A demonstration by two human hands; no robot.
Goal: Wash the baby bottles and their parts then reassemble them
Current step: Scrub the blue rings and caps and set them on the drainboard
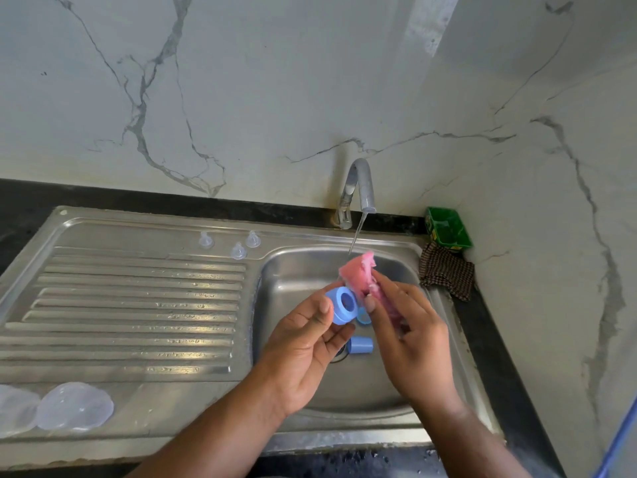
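Below tap (360, 188), left hand (310, 343) grip pinching blue collar ring (343, 304); right hand (410, 326) grip closed round pink sponge (362, 277). Slick plastic, running water (356, 236): ring may slip, drop among two loose rings (360, 345) in basin (344, 391) under tap.

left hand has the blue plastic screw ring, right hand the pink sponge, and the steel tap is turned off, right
No: the head view shows the steel tap running, water falling from its spout. The left hand does hold the blue plastic screw ring, the right hand the pink sponge.
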